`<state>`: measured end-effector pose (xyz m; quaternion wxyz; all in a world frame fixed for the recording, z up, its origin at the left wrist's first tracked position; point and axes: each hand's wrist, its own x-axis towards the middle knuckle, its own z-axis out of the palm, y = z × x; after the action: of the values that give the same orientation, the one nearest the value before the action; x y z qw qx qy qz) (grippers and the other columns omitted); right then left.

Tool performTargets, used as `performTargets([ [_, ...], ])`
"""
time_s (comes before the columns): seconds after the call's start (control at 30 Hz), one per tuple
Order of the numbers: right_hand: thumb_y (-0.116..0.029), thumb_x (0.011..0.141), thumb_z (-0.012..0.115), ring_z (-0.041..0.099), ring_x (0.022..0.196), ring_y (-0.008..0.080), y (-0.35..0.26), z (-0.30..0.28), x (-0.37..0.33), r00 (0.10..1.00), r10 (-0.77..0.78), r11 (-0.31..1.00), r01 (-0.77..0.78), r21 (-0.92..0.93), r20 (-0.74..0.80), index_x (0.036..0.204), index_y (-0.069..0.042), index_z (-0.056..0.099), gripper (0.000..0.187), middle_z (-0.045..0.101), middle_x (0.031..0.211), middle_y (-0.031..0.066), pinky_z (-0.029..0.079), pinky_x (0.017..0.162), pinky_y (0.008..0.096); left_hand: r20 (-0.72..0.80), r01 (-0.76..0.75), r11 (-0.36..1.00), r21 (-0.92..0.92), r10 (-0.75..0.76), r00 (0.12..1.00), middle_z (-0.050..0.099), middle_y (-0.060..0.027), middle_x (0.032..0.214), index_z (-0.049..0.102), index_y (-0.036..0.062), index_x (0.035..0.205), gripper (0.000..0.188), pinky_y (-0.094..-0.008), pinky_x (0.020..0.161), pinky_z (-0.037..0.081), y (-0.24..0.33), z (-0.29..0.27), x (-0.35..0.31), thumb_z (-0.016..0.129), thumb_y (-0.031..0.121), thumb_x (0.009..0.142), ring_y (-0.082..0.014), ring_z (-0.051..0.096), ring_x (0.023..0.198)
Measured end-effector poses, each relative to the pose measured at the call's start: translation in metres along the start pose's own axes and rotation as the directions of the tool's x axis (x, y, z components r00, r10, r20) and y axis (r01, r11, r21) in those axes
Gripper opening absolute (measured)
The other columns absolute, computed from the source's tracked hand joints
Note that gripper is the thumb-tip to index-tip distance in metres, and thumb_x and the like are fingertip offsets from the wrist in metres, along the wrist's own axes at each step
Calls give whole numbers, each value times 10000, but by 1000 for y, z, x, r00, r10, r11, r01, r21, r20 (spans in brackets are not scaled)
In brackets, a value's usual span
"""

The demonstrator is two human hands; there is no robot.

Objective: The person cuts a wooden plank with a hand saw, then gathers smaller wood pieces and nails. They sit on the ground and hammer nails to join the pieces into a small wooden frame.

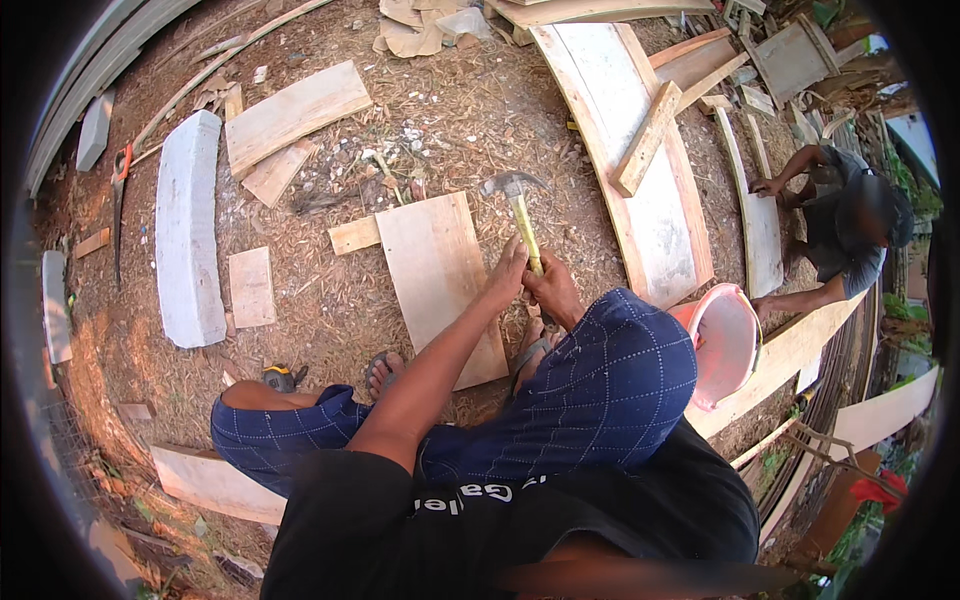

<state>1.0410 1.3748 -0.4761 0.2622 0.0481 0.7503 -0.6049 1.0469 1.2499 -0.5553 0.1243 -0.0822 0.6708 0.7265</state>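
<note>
- Wood everywhere on this sawdust-covered ground [330,300]. Far left we've got a long pale slab [187,230], with a small square offcut [251,287] lying just beside it.
- Moving right, the plywood board [440,280] lies flat in front of us, and our sandalled feet sit at its near edge.
- Our left hand [508,275] and right hand [552,290] are together, both wrapped around the yellow handle of the claw hammer [522,215]. Its steel head is up past the board's far right corner.
- We can't tell if there's a nail under it, too small to see.
- Our guess is that we're mid-hammering at that edge of the board. The next move calls for a steady two-handed grip and keeping the head lined up over the spot.
- Further right there's a long curved plank [620,160], then a pink bucket [725,345] near our knee.
- Far right, another person [850,230] bends over a narrow board [762,240], well apart from us.
</note>
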Motion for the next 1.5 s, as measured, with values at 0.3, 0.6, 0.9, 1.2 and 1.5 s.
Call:
performTargets([
  [0.3, -77, 957, 660, 537, 606, 88, -22, 0, 3, 992, -24, 990, 41, 137, -122, 1149, -39, 513, 244, 587, 855, 6, 453, 506, 243, 216, -82, 878, 471, -24, 976, 690, -130, 926, 729, 64, 1053, 389, -385, 822, 496, 48, -54, -13, 566, 410, 984, -253, 663, 878],
  [0.6, -99, 936, 687, 616, 661, 103, -41, 29, 12, 998, -57, 994, 54, -92, -36, 1130, -28, 583, 231, 634, 892, 42, 497, 518, 259, -130, -91, 769, 633, 221, 967, 736, -104, 979, 735, 104, 1021, 294, -402, 809, 535, 62, -111, -7, 643, 364, 919, -300, 702, 902],
  [0.9, -119, 912, 706, 621, 633, 135, -29, 30, 20, 991, -112, 957, 126, -260, 69, 1083, -7, 610, 226, 646, 809, 52, 515, 597, 312, -599, 102, 851, 515, 273, 753, 735, -141, 916, 741, 203, 1083, 268, -454, 734, 527, 15, -185, 30, 666, 401, 919, -363, 697, 846],
  [1.2, -188, 926, 703, 664, 725, 266, -39, 33, 28, 979, -161, 865, 201, -459, 124, 1089, -26, 609, 248, 658, 809, 150, 514, 670, 414, -627, 115, 850, 514, 282, 726, 752, -79, 965, 756, 209, 1081, 257, -378, 760, 536, 19, -173, 27, 682, 394, 919, -295, 717, 860],
  [1.5, -374, 1026, 542, 659, 860, 439, -82, 35, 23, 872, -453, 664, 470, -582, 186, 1241, -71, 580, 373, 663, 991, 213, 516, 722, 496, -616, 82, 824, 561, 349, 706, 749, -55, 984, 754, 207, 1036, 202, -410, 731, 550, 12, -172, 25, 690, 353, 913, -305, 715, 848],
])
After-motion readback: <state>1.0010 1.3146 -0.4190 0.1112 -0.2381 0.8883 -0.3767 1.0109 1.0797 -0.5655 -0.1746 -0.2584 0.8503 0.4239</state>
